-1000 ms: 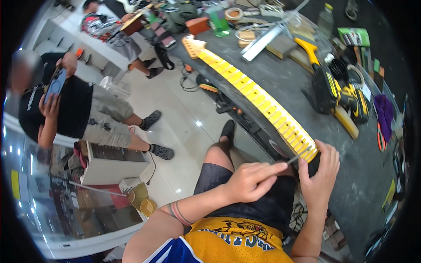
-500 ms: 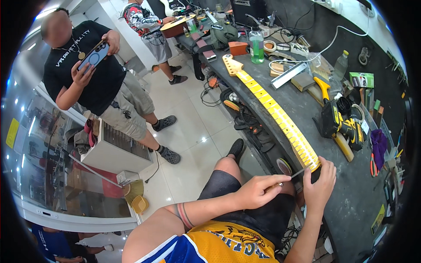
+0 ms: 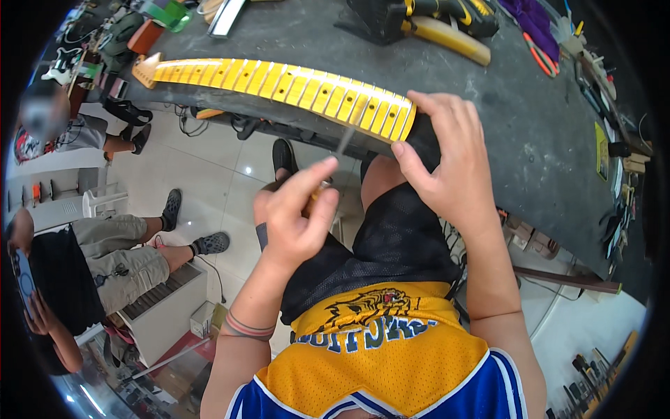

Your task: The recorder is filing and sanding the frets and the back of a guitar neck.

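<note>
My left hand [image 3: 295, 216] is closed around a wooden handle [image 3: 314, 195] with a thin metal shaft [image 3: 343, 143], apparently a file. Its blurred end overlaps the near edge of a yellow guitar neck [image 3: 251, 78], near its wide end. Several frets and dark dots mark the fretboard, and the pale headstock [image 3: 146, 70] lies at the left. My right hand [image 3: 443, 157] grips the wide end, thumb against the near edge and fingers curled round the far side.
A drill [image 3: 457, 17], yellow-handled tool [image 3: 447, 38], red-handled tool [image 3: 541, 59] and purple cloth [image 3: 530, 24] sit on the dark bench [image 3: 544, 153]. A person with a phone [image 3: 22, 276] stands left beside a white cabinet [image 3: 160, 318]; another person [image 3: 56, 129] is farther back.
The view has turned down onto the bench. My left hand and tool have shifted away from the neck's end, the shaft now more crosswise; my right hand still grips that end.
</note>
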Available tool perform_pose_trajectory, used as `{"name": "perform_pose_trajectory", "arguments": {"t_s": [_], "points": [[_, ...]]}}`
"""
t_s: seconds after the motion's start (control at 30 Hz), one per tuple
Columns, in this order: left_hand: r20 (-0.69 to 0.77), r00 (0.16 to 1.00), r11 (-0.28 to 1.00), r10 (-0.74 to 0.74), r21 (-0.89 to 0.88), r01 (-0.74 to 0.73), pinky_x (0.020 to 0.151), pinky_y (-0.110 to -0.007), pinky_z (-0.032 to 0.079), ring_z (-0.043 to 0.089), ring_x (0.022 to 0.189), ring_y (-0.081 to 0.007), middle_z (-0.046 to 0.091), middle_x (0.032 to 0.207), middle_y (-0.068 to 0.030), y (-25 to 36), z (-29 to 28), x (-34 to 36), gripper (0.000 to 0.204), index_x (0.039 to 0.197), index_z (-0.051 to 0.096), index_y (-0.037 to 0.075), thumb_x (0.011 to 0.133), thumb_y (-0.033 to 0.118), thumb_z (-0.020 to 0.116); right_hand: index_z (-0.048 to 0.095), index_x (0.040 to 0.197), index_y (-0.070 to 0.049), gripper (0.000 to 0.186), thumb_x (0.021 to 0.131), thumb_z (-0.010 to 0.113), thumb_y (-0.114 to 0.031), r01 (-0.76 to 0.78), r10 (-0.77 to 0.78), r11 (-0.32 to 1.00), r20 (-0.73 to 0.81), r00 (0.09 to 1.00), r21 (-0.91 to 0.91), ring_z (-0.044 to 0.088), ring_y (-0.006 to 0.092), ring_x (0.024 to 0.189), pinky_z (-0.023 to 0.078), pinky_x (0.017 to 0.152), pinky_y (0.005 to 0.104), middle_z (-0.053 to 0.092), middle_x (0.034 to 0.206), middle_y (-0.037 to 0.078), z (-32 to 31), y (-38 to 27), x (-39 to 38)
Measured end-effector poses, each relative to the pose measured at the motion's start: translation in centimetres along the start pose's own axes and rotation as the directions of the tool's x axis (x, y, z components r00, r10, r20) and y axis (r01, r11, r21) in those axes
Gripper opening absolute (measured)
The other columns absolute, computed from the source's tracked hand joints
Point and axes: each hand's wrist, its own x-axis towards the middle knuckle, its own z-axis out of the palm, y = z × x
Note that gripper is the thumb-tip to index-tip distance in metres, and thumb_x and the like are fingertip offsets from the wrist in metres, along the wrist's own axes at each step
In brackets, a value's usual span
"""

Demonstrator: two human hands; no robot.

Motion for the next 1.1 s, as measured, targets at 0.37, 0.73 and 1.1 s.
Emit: {"name": "perform_pose_trajectory", "arguments": {"t_s": [0.37, 0.73, 1.1], "points": [[0.207, 0.934, 0.915, 0.291, 0.223, -0.335, 0.059, -0.038, 0.046, 0.057, 0.064, -0.0236, 0.054, 0.081, -0.0041, -1.6, 0.5, 0.7, 0.069, 0.151, 0.082, 0.008, 0.083, -0.001, 0.085, 0.071, 0.145, -0.005, 0.066, 0.087, 0.094, -0.025, -0.019, 0.020, 0.999, 0.013, 1.000, -0.034, 0.065, 0.0410, 0.131, 0.052, 0.115, 0.0531, 0.070, 0.139, 0.018, 0.2, -0.1, 0.0], [0.222, 0.968, 0.987, 0.115, 0.082, -0.136, 0.063, -0.034, 0.049, 0.062, 0.068, -0.0215, 0.062, 0.084, -0.0057, 1.0, 2.3, 3.3, 0.061, 0.154, 0.078, 0.003, 0.094, -0.006, 0.082, 0.071, 0.145, -0.003, 0.060, 0.090, 0.088, -0.021, 0.012, -0.011, 1.000, 0.069, 0.998, -0.004, 0.063, 0.0407, 0.131, 0.051, 0.117, 0.0491, 0.070, 0.140, 0.018, 0.2, 0.2, 0.5], [0.204, 0.917, 0.892, 0.344, 0.235, -0.386, 0.057, -0.035, 0.045, 0.058, 0.064, -0.0211, 0.056, 0.081, -0.0017, -2.0, 0.9, 2.6, 0.068, 0.153, 0.081, 0.007, 0.086, -0.003, 0.085, 0.074, 0.143, -0.003, 0.058, 0.089, 0.089, -0.020, -0.022, 0.021, 1.000, 0.069, 0.997, 0.016, 0.063, 0.0391, 0.134, 0.050, 0.119, 0.0487, 0.070, 0.140, 0.017, 0.0, 0.2, 0.2]]}}
